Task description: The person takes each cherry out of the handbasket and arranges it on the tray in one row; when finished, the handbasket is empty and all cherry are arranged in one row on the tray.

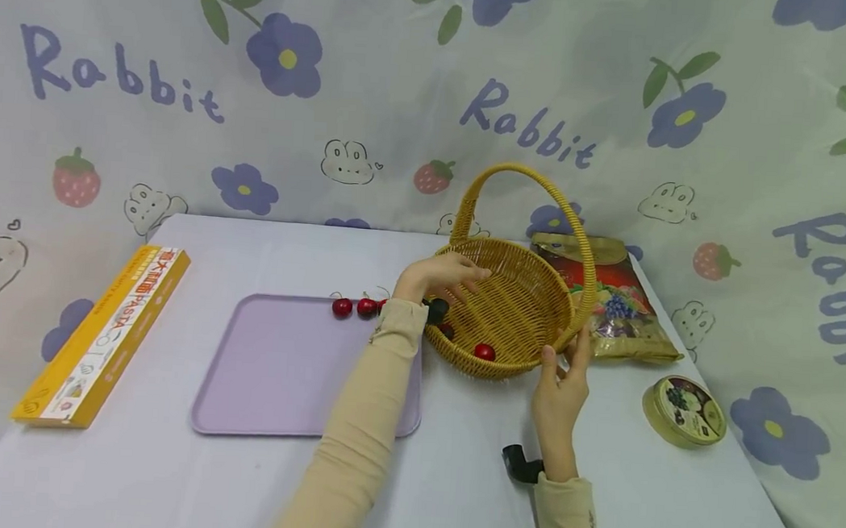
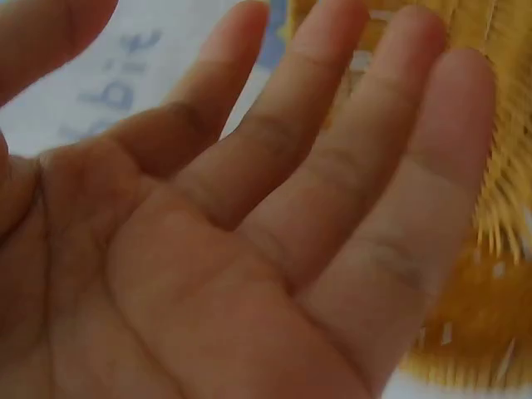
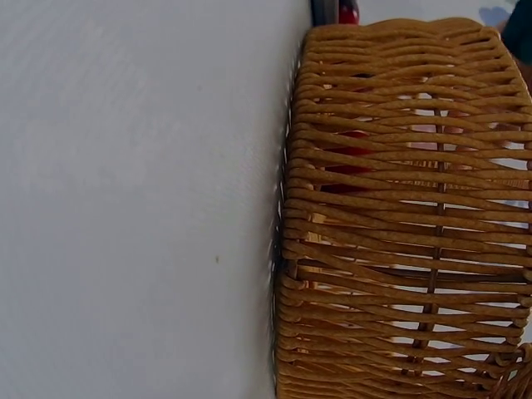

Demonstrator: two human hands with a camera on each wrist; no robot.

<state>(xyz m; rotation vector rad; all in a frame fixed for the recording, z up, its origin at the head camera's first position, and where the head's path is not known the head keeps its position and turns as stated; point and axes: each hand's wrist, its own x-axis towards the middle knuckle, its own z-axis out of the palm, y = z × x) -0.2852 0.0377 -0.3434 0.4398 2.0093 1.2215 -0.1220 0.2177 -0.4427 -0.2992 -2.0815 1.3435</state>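
Note:
A wicker basket (image 1: 522, 302) with a tall arched handle stands right of the lilac tray (image 1: 271, 376). One cherry (image 1: 485, 352) lies in the basket's near side; another shows partly behind the left wrist. Over the basket's left part, my left hand (image 1: 447, 273) reaches in with fingers extended. Its bare palm (image 2: 208, 266) shows in the left wrist view, holding nothing. My right hand (image 1: 560, 393) holds the basket's near right rim by the handle's foot, thumb and fingers apart. Woven basket wall (image 3: 407, 208) fills the right wrist view, where that hand is unseen.
Cherries (image 1: 343, 307) lie at the tray's far edge, some hidden by the left arm. A yellow pasta box (image 1: 102, 333) lies at left. Right of the basket are a gold-and-red fruit bag (image 1: 617, 300) and a round tin (image 1: 685, 411). A printed curtain hangs behind.

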